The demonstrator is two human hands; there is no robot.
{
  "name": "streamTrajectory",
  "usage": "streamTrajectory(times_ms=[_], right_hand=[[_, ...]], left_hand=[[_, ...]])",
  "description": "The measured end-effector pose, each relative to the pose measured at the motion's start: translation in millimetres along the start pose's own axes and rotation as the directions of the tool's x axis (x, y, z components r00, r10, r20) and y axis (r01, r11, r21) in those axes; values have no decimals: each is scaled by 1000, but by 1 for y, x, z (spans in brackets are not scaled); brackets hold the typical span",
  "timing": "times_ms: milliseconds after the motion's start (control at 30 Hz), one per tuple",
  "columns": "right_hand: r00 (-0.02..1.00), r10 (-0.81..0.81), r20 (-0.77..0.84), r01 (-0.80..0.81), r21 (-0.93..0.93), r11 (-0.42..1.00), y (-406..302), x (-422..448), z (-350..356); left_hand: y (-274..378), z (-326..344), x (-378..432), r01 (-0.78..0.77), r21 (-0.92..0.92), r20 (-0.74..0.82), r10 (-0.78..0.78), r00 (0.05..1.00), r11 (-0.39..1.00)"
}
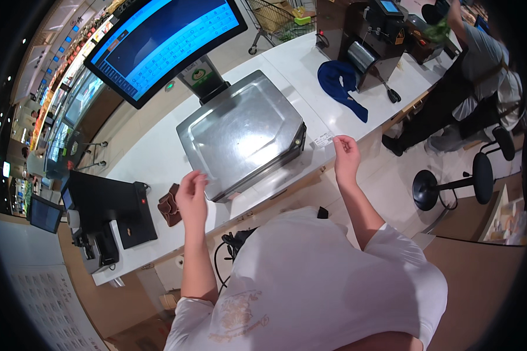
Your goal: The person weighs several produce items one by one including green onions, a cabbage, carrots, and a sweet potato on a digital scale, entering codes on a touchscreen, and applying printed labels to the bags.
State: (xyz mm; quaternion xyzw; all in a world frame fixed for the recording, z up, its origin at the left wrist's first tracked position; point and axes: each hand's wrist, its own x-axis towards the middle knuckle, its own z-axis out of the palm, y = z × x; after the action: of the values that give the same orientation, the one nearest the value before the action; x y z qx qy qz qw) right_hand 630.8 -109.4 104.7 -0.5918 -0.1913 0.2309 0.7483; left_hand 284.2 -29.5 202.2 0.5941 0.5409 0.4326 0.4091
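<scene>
My right hand (346, 159) pinches a small printed paper label (323, 139) by its edge, over the counter just right of the weighing scale. My left hand (192, 191) is raised at the near left corner of the scale's steel platter (246, 136), its fingers bent; whether something small is between the fingertips cannot be told. Behind the platter stands a lit touchscreen (167, 44) showing an on-screen keyboard. A brown leather-like item (170, 205) lies on the counter beside my left wrist.
A dark blue cloth (340, 85) and black-handled scissors (393, 94) lie at the right, by a machine with a metal roller (362, 56). Black checkout equipment (110, 206) stands at the left. Beyond the counter is a shopping cart (274, 19). A person (474, 74) and a stool (482, 177) are at the right.
</scene>
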Motion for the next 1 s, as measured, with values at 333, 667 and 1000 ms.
streamTrajectory(times_ms=[333, 667, 1000], right_hand=[[594, -768, 241, 777, 74, 625, -117, -50, 55], [677, -612, 408, 555, 263, 789, -133, -77, 71], [816, -310, 487, 161, 324, 932, -146, -77, 78]], left_hand=[[101, 119, -52, 261, -463, 552, 46, 832, 847], [127, 106, -50, 202, -600, 502, 167, 849, 774], [122, 112, -43, 188, -686, 394, 141, 908, 703]])
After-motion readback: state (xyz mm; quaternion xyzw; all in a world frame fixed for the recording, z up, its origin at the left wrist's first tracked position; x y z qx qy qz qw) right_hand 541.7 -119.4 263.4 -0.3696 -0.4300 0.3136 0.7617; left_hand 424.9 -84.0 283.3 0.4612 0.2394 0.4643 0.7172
